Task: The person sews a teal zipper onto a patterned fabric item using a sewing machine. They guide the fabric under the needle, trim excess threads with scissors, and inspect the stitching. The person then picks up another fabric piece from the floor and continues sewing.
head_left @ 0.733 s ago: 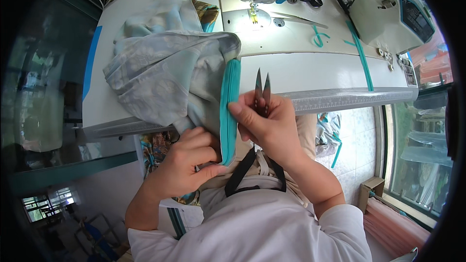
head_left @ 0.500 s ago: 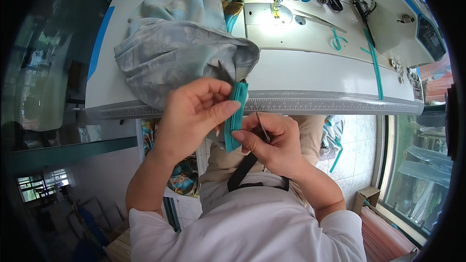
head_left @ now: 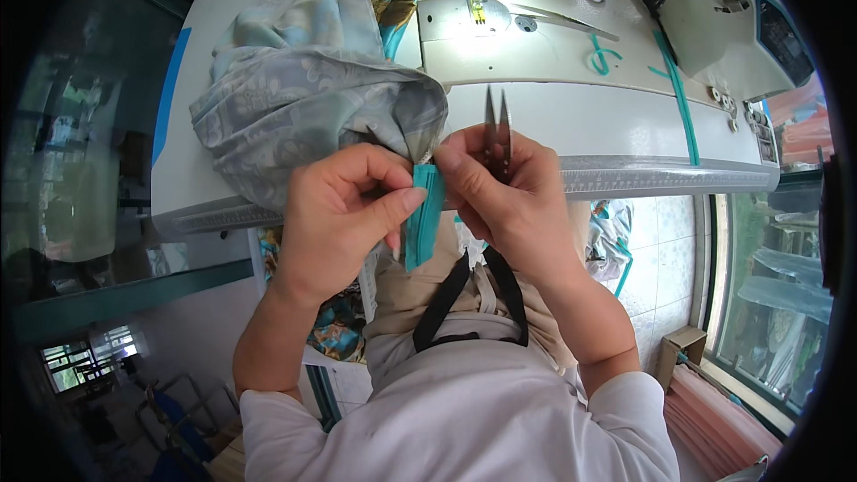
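Note:
My left hand [head_left: 344, 205] pinches a teal strip [head_left: 422, 223], ridged lengthwise like a zipper, between thumb and fingers. It hangs down over the table's front edge, and its upper end meets grey-blue patterned fabric [head_left: 312, 98] heaped on the table. My right hand [head_left: 504, 187] is closed, with small thread snips [head_left: 498, 129] tucked in its fingers. Their two blades point away from me and stand slightly apart. The right thumb and forefinger come together at the strip's upper end, where it joins the fabric. What they pinch there is mostly hidden.
Beyond my hands is a sewing machine [head_left: 616, 13] with its needle area lit. Tweezers [head_left: 571, 22] and a curled teal scrap [head_left: 604, 58] lie on its bed. A long teal strip [head_left: 683, 116] crosses the table at right. A ruler [head_left: 661, 178] runs along the front edge.
My right hand has moved up from the strip's lower end to its top, and the snips now point away from me. My left hand keeps hold of the strip. The view has shifted slightly.

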`<control>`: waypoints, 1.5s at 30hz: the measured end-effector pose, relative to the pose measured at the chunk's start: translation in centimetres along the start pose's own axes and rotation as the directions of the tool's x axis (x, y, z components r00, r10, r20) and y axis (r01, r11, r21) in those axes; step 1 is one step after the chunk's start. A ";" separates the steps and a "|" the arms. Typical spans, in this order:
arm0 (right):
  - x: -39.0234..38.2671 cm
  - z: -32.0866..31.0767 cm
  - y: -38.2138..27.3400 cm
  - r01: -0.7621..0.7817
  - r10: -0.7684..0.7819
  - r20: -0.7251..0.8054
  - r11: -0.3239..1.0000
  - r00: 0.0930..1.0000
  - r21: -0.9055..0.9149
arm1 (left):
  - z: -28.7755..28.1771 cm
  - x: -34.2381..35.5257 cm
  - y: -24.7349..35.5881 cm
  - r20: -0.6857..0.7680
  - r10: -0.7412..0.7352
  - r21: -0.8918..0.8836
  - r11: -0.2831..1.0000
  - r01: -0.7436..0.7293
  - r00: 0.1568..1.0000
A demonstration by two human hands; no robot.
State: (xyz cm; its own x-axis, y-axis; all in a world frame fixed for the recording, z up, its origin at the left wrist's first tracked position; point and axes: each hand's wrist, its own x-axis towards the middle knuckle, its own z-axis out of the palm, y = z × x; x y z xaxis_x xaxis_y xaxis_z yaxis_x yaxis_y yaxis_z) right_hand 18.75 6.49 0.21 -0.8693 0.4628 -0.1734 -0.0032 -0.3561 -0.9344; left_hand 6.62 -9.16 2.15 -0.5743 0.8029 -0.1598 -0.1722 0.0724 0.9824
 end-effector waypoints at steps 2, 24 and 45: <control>-0.2 -0.2 0.4 0.092 -0.097 -0.068 0.992 0.993 -0.082 | 0.4 0.0 -0.3 -0.023 0.037 -0.028 0.999 -0.038 0.999; -0.8 -2.4 0.2 0.510 -0.460 0.283 0.503 0.842 -0.698 | 0.4 0.1 -0.8 -0.059 0.103 -0.016 0.994 -0.104 0.993; 2.0 -1.3 -1.1 -0.010 0.022 0.105 0.993 0.994 -0.115 | 3.2 -1.7 -1.7 -0.032 0.268 0.416 0.879 -0.231 0.963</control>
State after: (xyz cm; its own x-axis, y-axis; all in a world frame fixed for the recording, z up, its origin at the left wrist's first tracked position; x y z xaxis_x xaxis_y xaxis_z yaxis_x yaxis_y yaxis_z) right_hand 17.64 8.85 0.51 -0.9162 0.3673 -0.1601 0.0621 -0.2646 -0.9624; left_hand 10.43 -8.73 1.05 -0.6250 0.7733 0.1063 0.3145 0.1248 0.9410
